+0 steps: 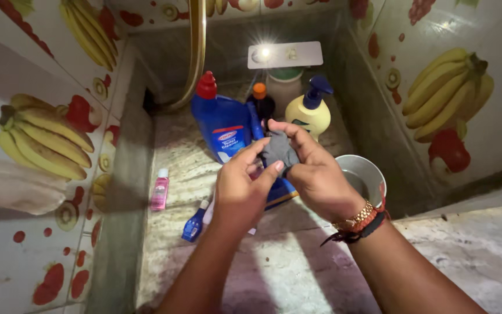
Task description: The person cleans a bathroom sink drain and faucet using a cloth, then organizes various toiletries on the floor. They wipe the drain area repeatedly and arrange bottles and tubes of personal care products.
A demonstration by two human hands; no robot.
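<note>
Above the stone shelf's middle, I see both hands pinching one dark grey cloth (279, 150) — left hand (240, 185) gripping its lower edge, right hand (315, 171) folded around its right side. Behind, toward the back corner: blue cleaner bottle (223, 119), yellow pump bottle (309, 110); steel bowl (362, 174) at the right edge.

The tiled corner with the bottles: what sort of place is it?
Probably a bathroom or washing nook: fruit-patterned wall tiles, a blue cleaner bottle, a yellow pump soap dispenser and a steel mug on a stone ledge.
</note>
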